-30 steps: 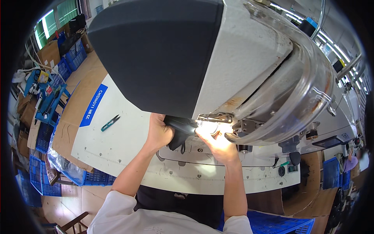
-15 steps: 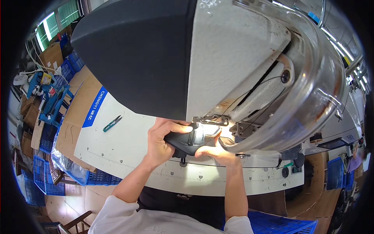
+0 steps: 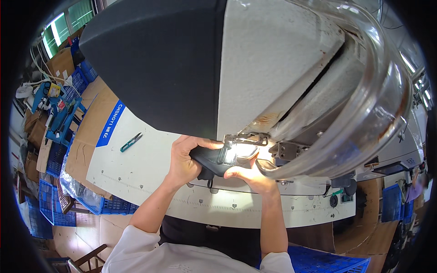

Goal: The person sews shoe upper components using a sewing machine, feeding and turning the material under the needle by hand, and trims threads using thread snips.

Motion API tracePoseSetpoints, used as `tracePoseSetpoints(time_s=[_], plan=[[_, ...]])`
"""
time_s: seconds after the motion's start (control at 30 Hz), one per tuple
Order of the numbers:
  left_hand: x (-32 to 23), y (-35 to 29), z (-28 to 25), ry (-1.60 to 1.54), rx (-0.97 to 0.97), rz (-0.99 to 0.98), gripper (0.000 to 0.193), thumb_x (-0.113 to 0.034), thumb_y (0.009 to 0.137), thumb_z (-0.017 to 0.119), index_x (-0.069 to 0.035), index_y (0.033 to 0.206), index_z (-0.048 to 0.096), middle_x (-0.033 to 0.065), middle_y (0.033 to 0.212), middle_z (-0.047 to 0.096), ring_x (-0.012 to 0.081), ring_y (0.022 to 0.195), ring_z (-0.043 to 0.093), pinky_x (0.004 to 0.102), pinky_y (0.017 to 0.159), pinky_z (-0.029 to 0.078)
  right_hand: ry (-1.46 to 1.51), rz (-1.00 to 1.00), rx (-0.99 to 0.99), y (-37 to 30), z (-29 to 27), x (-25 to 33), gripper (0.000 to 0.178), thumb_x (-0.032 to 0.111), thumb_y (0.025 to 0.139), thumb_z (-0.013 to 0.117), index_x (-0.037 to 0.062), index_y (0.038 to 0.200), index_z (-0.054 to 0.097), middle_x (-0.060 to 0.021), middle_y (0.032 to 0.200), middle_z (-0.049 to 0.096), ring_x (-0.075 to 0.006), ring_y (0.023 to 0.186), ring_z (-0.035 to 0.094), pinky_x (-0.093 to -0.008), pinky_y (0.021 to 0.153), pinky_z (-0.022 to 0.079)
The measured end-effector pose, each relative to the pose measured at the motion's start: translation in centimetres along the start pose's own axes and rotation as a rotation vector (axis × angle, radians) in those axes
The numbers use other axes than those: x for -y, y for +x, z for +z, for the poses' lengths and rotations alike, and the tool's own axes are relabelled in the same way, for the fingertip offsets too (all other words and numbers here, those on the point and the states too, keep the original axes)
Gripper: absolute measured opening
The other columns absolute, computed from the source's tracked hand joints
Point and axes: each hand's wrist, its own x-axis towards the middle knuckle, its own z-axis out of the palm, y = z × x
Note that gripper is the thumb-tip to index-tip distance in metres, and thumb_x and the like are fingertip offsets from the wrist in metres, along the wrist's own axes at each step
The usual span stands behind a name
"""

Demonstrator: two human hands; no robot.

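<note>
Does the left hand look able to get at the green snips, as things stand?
Probably yes, if the left hand lets go of the black piece: the green snips lie to its left on the white tabletop, with nothing visible between.

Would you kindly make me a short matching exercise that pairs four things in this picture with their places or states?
1. Black piece
2. Teal snips
3. Blue strip
4. Machine guard

A. Bordering brown cardboard
B. Held by the left hand and right hand
C. Transparent and curved
D. Lying loose on the white tabletop

Pairs: 1-B, 2-D, 3-A, 4-C.
</note>
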Motion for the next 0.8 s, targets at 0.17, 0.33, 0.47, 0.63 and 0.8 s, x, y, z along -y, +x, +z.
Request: tracePoseSetpoints(time_s=[0.17,0.33,0.47,0.63,0.8], plan=[[-1.3,1.0,-0.2,0.072,0.033,0.131,0.031,0.013,0.064,0.060,-0.006,0.086,0.071,0.0075,0.087,0.072,0.0194,0.078,0.068,0.0272,0.073,0.050,-0.105,-0.068,-0.039,-0.2,0.7,1.5,0.039,0.004,0.062,0.084,0.0005,0.095,0.063,-0.0020,0.091,0.063,-0.0107,0.084,0.058,-0.0267,0.077,0.049],[-0.8,1.2,-0.9,0.027,0.058,0.118,0.035,0.015,0.062,0.053,-0.003,0.087,0.071,0.0096,0.083,0.072,0.0194,0.074,0.068,0.0254,0.071,0.050,0.343,0.167,0.023,-0.1,1.0,1.4,0.035,0.004,0.066,0.082,-0.0003,0.095,0.063,-0.0018,0.091,0.064,-0.0103,0.084,0.058,-0.0266,0.078,0.048],[-0.6,1.4,-0.8,0.044,0.071,0.068,0.039,0.015,0.061,0.049,-0.002,0.089,0.071,0.0106,0.081,0.071,0.0186,0.071,0.066,0.0238,0.071,0.048,0.083,0.064,-0.061,0.2,0.4,-1.8,0.028,0.002,0.070,0.079,-0.0006,0.093,0.064,-0.0026,0.087,0.065,-0.0095,0.078,0.058,-0.0242,0.071,0.049],[-0.8,1.6,-0.5,0.058,0.015,0.105,0.034,0.015,0.062,0.053,-0.002,0.087,0.070,0.0072,0.078,0.068,0.0175,0.073,0.062,0.0252,0.072,0.047,0.325,-0.067,-0.110,0.5,0.6,-2.5,0.023,0.000,0.072,0.076,-0.0018,0.091,0.064,-0.0037,0.084,0.065,-0.0091,0.073,0.059,-0.0225,0.064,0.050],[-0.2,1.7,0.0,0.012,-0.013,0.115,0.033,0.015,0.065,0.055,-0.002,0.090,0.068,0.0057,0.082,0.066,0.0180,0.077,0.061,0.0262,0.074,0.046,0.391,0.077,-0.094,0.5,-0.3,-2.3,0.018,-0.002,0.073,0.075,-0.0017,0.088,0.064,-0.0035,0.082,0.064,-0.0089,0.073,0.059,-0.0229,0.066,0.051]])
